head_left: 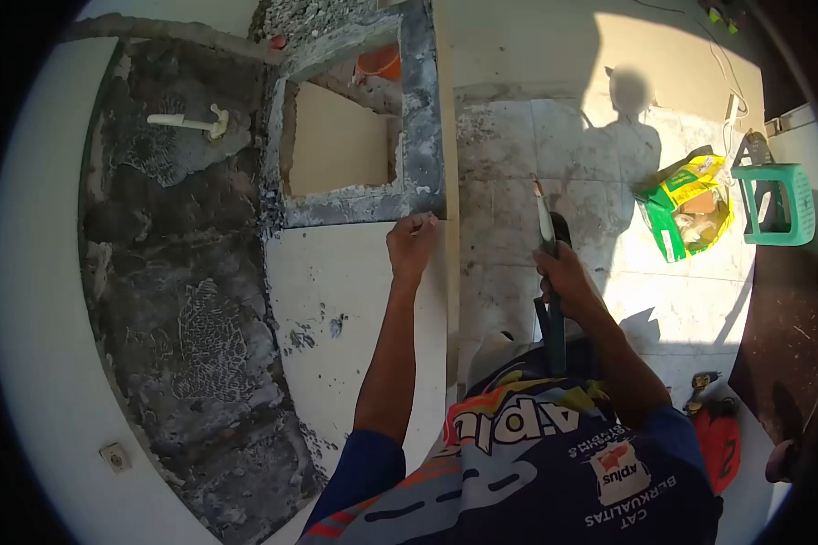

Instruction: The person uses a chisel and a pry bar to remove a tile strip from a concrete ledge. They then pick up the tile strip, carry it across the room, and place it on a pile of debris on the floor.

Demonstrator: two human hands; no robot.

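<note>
Right fingers (pixel 545 263) grip a sealant gun (pixel 545 221), left fingers (pixel 416 223) bunch narrow; a yellow-green sack (pixel 667 221) holds debris (pixel 699 223).

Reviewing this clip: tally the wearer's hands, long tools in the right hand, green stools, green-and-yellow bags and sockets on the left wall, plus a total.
Hands: 2 (left hand, right hand)
Long tool: 1
Green stool: 1
Green-and-yellow bag: 1
Socket: 1
Total: 6

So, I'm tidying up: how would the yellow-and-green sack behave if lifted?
The sack is probably floppy, given its creased sides; perhaps heavy, with chunks inside; and may spill, since its mouth gapes open.
</note>
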